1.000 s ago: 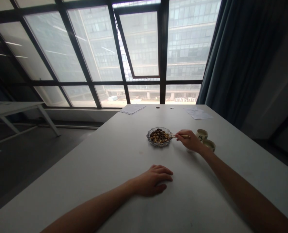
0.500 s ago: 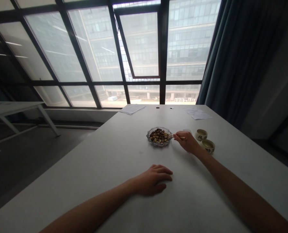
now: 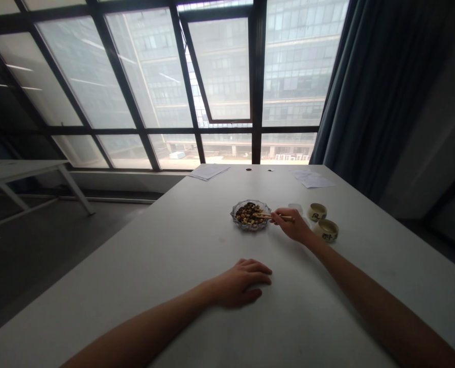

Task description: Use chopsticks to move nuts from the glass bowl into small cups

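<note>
My right hand [image 3: 290, 223] is closed on a pair of wooden chopsticks [image 3: 275, 217], whose tips reach into a clear glass dish [image 3: 233, 219] with a scalloped rim. Dark and pale nut-like pieces [image 3: 246, 211] fill the dish; their exact kind is too small to tell. Two small cream cups with dark characters, the farther cup [image 3: 317, 211] and the nearer cup [image 3: 327, 231], stand to the right of that hand. Flat on the white table lies my left hand [image 3: 243, 283], fingers stretched out, holding nothing, nearer to me than the dish.
A clear plastic piece [image 3: 295, 208] lies partly behind my right hand. Paper sheets rest at the table's far left [image 3: 209, 172] and far right [image 3: 312, 179]. Beyond the table [image 3: 166, 240] are tall windows and a dark curtain [image 3: 345, 112]; another table [image 3: 24, 171] stands at left.
The chopsticks have moved slightly left, their tips now farther over the pieces in the dish, and they show more plainly. My left hand keeps its place.
</note>
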Action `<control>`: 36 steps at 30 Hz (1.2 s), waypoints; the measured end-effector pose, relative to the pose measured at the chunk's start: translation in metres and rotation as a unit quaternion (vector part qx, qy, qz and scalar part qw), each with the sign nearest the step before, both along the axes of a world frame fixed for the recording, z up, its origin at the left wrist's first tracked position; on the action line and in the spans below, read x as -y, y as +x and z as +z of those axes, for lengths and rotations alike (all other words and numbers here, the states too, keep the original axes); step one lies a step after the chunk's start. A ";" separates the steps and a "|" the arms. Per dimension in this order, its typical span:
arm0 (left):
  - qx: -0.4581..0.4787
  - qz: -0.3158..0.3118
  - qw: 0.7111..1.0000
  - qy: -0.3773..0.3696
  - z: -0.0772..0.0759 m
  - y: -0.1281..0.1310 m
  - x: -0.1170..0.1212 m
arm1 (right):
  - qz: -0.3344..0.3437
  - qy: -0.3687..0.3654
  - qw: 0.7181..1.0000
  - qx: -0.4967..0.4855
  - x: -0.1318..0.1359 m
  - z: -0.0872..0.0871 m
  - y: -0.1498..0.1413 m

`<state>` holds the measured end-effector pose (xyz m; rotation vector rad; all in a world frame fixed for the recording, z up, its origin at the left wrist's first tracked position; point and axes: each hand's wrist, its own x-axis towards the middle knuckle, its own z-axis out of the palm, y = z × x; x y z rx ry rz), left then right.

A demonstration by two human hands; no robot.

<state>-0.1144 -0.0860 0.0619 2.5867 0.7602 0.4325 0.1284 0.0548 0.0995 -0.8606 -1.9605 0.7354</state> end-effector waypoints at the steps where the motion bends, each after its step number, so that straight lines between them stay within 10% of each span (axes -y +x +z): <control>1: 0.000 -0.001 1.000 0.000 0.000 0.000 0.000 | 0.002 -0.012 1.000 -0.018 -0.001 -0.003 -0.001; 8: 0.002 -0.001 1.000 -0.003 0.002 0.001 0.001 | -0.027 -0.048 0.992 -0.114 -0.007 0.003 0.005; 21: -0.001 0.001 1.000 -0.009 0.002 0.000 0.000 | -0.195 -0.139 0.963 -0.125 0.030 0.112 0.101; 36: -0.001 0.000 1.000 -0.007 -0.001 -0.001 0.000 | -0.174 -0.154 0.971 -0.062 0.019 0.105 0.112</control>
